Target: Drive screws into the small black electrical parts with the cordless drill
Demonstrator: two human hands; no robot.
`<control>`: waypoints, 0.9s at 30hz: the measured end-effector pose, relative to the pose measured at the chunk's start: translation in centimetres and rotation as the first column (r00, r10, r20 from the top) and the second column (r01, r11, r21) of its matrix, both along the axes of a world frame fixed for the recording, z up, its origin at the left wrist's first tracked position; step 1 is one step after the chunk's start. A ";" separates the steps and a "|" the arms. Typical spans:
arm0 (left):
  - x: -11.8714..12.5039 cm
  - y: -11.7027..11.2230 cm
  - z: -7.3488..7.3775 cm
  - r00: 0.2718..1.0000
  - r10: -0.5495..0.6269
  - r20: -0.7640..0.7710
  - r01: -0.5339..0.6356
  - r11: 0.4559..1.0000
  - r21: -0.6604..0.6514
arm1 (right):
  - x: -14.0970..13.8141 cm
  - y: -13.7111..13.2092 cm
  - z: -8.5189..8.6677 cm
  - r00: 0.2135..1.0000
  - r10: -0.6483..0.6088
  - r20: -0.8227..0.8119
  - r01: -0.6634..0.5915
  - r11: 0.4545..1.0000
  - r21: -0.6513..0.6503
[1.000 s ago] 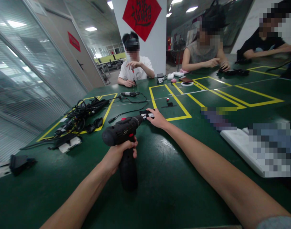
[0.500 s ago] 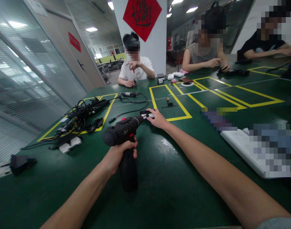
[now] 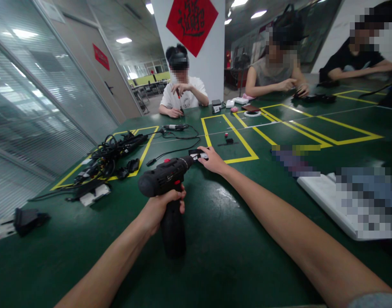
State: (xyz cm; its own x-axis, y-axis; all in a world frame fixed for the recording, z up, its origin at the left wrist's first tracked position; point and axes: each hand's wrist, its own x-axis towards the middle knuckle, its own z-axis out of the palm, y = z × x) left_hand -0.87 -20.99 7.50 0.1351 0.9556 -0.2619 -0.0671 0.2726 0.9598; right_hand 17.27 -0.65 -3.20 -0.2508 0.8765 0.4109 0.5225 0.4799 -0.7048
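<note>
Above the green bench (image 3: 215, 239), the left grip (image 3: 165, 207) wraps a black plastic drill (image 3: 164, 177); right fingers (image 3: 203, 156) touch its nose.

The cordless drill (image 3: 165, 182) has a matt black plastic body, with a thin ribbed collar that looks like metal. The surface (image 3: 215, 222) is smooth, glossy dark green, with a pale glare and some scuffing near the middle. Yellow tape (image 3: 239, 143) sits on it with a flatter sheen. The cable bundle (image 3: 114, 156) looks like dull black rubber, and the partition (image 3: 32, 98) is shiny glass.
</note>
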 end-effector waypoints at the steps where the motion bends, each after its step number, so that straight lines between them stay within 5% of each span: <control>1: 0.0 0.0 0.0 1.000 0.001 0.003 -0.001 1.000 -0.002 | 0.0 0.0 0.0 1.000 0.000 -0.001 0.000 1.000 0.000; 27: 0.0 0.1 -0.1 1.000 -0.004 -0.019 0.005 1.000 0.028 | 0.0 0.1 -0.1 1.000 0.002 -0.002 -0.002 1.000 -0.014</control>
State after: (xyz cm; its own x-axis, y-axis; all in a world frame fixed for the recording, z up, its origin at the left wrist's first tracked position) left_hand -0.90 -20.91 7.37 0.1347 0.9620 -0.2375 -0.0481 0.2458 0.9681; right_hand 17.26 -0.59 -3.27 -0.2515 0.8818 0.3990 0.5203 0.4708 -0.7125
